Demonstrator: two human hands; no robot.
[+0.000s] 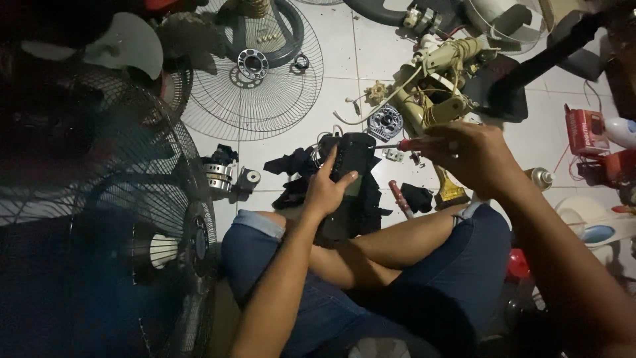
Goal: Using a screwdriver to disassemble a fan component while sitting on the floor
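We sit cross-legged on tile floor (291, 149). Left hand (328, 189) wraps black housing (351, 182), braced on knee so it stays steady. Right hand (474, 159) closed round red-handled screwdriver (414, 144), shaft level, tip at housing's upper edge, probably on screw; dim view. Fan grille (265, 99) laid aside.

A wire fan guard (255, 79) lies on the white tiled floor (344, 53) beside a dismantled beige fan body (430, 93), with a red tool (584, 131) nearby.

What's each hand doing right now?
Left hand: closed on the black housing.
Right hand: closed on the red-handled screwdriver.
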